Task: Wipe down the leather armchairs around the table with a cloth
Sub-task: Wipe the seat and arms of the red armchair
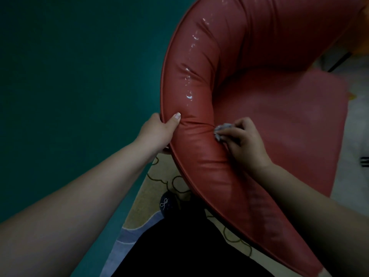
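Note:
A red leather armchair (259,108) with a curved padded backrest fills the right half of the head view, seen from above and behind. My left hand (159,130) grips the outer rim of the backrest, thumb on top. My right hand (243,140) presses a small crumpled grey-white cloth (222,130) against the inner face of the backrest, near a crease in the leather. Most of the cloth is hidden under my fingers. Shiny glints run along the top of the backrest.
A dark teal wall (69,76) stands close on the left. Below the chair lies a beige patterned rug (151,196). My dark-clothed leg and a dark sock (167,202) stand on it. Pale floor shows at the far right.

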`<state>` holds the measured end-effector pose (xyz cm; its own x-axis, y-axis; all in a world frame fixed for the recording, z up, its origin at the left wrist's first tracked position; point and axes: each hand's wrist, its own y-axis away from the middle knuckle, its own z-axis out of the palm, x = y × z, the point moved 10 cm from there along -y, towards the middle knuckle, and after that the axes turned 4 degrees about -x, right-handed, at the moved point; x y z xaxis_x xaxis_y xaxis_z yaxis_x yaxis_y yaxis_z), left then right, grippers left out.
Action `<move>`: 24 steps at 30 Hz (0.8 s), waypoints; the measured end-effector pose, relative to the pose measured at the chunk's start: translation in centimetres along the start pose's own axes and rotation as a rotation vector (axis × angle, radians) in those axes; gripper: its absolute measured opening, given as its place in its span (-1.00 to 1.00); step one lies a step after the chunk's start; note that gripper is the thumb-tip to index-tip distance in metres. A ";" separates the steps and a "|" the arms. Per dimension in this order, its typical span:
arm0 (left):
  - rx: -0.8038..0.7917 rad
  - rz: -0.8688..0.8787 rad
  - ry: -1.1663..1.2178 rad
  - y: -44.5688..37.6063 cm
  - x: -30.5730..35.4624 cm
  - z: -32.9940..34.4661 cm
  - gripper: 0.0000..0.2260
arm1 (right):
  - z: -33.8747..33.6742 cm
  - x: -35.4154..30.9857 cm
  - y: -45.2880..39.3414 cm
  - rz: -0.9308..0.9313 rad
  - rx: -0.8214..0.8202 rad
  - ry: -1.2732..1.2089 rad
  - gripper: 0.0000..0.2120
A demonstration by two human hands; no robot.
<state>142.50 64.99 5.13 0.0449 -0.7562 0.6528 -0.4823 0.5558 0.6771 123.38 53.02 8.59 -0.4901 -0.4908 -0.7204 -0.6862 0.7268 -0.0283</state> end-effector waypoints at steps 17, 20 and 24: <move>0.066 0.110 -0.007 -1.3 2.1 -1.2 -0.61 | 1.0 -5.3 -5.4 -0.035 0.177 -0.255 -0.68; 0.034 0.117 0.020 -1.6 2.3 -1.1 -0.57 | 2.0 -4.5 -6.1 -0.018 0.139 -0.204 -0.62; 0.006 0.082 0.071 -2.4 1.8 -1.3 -0.54 | 0.7 0.8 -4.5 0.295 0.247 -0.282 -0.67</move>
<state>144.89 62.80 5.12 0.0667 -0.6821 0.7282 -0.4923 0.6123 0.6187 126.43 49.68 7.63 -0.4565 -0.1215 -0.8814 -0.3742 0.9250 0.0663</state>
